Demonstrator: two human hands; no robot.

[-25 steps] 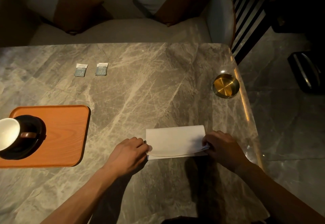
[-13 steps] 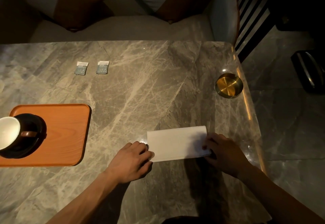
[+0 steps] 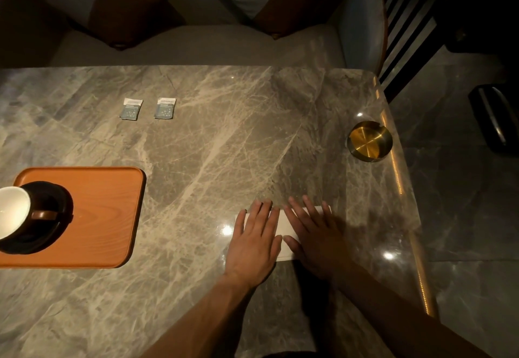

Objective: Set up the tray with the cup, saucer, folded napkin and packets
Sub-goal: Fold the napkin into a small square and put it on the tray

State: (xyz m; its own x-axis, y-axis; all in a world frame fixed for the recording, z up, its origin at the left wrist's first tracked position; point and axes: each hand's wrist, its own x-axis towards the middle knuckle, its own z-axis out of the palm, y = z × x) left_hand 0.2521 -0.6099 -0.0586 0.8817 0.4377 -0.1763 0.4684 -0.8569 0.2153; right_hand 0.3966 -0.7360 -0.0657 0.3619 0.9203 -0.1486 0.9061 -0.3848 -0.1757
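White folded napkin (image 3: 285,227) lies on the marble table (image 3: 224,147), at 5 o'clock. Left hand (image 3: 257,244) and right hand (image 3: 317,241) press flat on it, fingers spread. Tray (image 3: 112,217) with cup (image 3: 12,211) and saucer (image 3: 59,211) is at 9 o'clock, packets (image 3: 148,108) at 11 o'clock.

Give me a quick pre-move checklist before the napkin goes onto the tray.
1. Napkin folded flat: cannot tell, left hand and right hand cover most of it.
2. Hands free to grip: ok, both lie flat, palms down, holding nothing.
3. Room on tray: ok, its right part is bare.
4. Cup on saucer: ok, already on the tray.
5. Packets on tray: not ok, both lie on the table.
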